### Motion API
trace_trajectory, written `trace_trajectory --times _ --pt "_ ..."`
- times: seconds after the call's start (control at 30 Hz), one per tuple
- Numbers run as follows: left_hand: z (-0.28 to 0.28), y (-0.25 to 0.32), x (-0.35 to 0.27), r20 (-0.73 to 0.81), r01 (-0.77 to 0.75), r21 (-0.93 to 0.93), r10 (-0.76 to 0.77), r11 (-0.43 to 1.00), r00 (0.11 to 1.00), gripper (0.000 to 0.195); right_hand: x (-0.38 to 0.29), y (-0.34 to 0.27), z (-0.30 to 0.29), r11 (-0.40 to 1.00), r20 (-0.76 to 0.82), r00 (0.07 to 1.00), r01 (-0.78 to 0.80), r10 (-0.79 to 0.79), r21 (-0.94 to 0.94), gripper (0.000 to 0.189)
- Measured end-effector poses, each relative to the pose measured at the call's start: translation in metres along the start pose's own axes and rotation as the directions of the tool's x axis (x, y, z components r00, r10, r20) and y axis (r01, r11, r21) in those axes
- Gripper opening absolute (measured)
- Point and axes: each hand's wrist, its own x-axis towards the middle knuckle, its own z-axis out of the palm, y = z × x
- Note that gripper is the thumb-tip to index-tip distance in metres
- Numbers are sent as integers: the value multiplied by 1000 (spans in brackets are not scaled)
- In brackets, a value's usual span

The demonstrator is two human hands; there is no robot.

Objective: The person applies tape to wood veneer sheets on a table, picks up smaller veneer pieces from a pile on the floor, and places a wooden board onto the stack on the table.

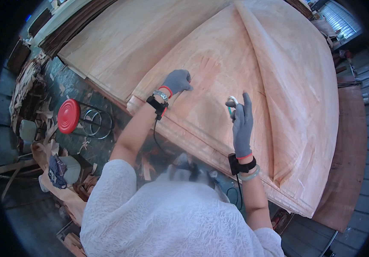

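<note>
Large thin sheets of wood veneer (pixel 216 119) lie stacked before me, the upper one with a long raised fold (pixel 268 80) on its right side. My left hand (pixel 177 81), in a grey glove with a red cuff, rests at the veneer with its fingers curled; whether it pinches anything is hidden. To the right, my right hand (pixel 243 120), gloved alike, is raised above the sheet. Its fingers hold a roll of tape (pixel 231 102), seen nearly edge-on, while the index finger points away from me.
A red-topped round stool (pixel 69 116) lies on its side at the left, near veneer scraps (pixel 44 144) and a whitish plastic container (pixel 69 168). Another veneer stack (pixel 117 41) spreads across the upper left. A darker wood sheet (pixel 345 154) stands beyond the right edge.
</note>
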Motion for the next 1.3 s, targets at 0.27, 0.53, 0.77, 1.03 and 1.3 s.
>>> trace_trajectory --times 0.27,0.53,0.77,1.03,1.3 --pt "18 46 -36 -237 -411 -359 344 838 908 35 14 2 26 975 160 969 203 -186 -93 54" --pt "10 82 -62 -7 -90 -660 114 746 993 30 25 11 37 843 165 871 489 -462 -225 55" --pt "14 62 -55 -82 -102 -787 60 608 995 21 26 -2 37 759 294 852 521 -433 -390 55" --pt "-3 -9 -15 -644 -158 -91 63 983 762 21 38 33 9 230 422 781 564 -459 -793 49" --pt "11 -50 -7 -501 -8 160 88 987 861 29 34 75 23 83 485 844 513 -230 -854 46"
